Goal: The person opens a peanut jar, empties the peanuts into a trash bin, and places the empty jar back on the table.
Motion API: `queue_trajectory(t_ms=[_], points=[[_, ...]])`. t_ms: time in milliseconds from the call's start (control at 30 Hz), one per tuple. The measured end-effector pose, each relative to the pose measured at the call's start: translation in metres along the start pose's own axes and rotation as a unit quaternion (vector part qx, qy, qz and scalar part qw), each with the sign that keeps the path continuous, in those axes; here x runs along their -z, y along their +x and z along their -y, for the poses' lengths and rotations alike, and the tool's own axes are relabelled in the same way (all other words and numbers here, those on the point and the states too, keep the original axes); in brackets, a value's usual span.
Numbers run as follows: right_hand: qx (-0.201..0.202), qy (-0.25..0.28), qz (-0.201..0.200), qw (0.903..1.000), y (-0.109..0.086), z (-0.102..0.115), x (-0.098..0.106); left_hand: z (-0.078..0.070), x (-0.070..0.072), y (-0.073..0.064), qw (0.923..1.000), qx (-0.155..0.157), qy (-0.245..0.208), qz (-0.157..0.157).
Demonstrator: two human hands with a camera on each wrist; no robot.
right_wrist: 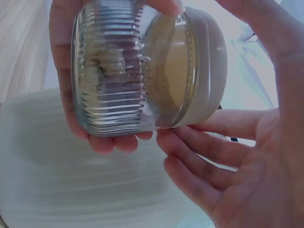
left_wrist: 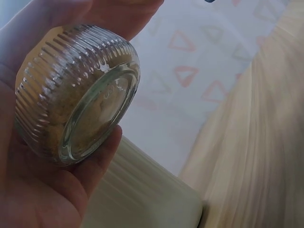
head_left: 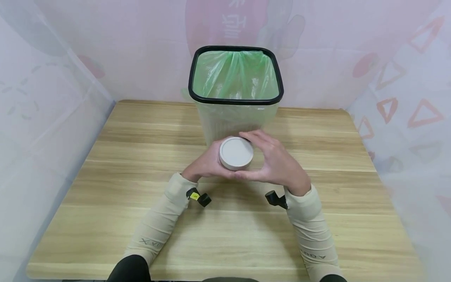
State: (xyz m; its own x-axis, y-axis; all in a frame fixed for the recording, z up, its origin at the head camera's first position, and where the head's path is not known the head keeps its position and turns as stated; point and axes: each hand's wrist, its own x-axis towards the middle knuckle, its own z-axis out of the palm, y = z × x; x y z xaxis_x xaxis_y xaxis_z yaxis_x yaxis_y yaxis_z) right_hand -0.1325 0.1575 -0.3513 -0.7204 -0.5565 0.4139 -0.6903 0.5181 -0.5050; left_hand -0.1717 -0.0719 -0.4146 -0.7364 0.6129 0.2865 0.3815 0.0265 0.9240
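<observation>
A ribbed glass jar (left_wrist: pixel 80 90) with a tan, grainy-looking content is held above the table. Its round white lid (head_left: pixel 236 153) faces up in the head view and is on the jar. My left hand (head_left: pixel 215 160) grips the jar's body from the left, fingers wrapped around the glass, leaving the base exposed in the left wrist view. From the right, my right hand (head_left: pixel 275 160) spans the lid with curved fingers and thumb, its palm apart from it. In the right wrist view, fingertips (right_wrist: pixel 178 142) touch near the lid's lower edge.
Just beyond the hands stands a pale bin (head_left: pixel 236 117) with a black rim and a green plastic liner (head_left: pixel 239 74). The wooden table (head_left: pixel 123 164) lies beneath, with patterned white sheets (head_left: pixel 141 58) around its back and sides.
</observation>
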Motion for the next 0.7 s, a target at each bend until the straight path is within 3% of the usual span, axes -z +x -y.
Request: queue_trajectory(t_ms=[333,700], points=[[-0.027,0.014,-0.075,0.9968,0.002,0.007,-0.007,0.001,0.008,-0.002,0.9995,-0.006,-0.028,-0.014],[-0.021,0.009,-0.094,0.9953,0.006,0.008,-0.017,0.002,0.008,-0.002,0.9996,-0.001,-0.021,-0.016]])
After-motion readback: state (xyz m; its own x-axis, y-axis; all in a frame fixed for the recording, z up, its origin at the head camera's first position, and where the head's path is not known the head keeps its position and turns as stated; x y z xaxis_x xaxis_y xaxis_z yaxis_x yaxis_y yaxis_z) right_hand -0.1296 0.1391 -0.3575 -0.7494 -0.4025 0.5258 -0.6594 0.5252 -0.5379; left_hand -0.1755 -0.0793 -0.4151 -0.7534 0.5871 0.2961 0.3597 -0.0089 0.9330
